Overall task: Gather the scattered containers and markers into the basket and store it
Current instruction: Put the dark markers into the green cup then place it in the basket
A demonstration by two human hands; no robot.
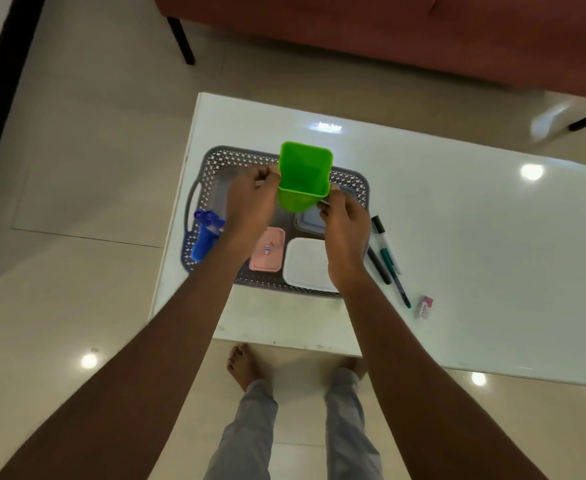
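With left hand [250, 199] and right hand [345, 230] each pinching a side of the green container [305, 174] above the basket [215, 157], best lower it upright into the far-left gap, clear of the pink box [267, 249]

The basket [212, 157] is being partly covered by the left forearm [194, 306]. The grey container [307, 221] is being largely hidden by the green cup [305, 171] and right hand [345, 230]. Print on the small pink item [425, 306] is being rendered too small to read.
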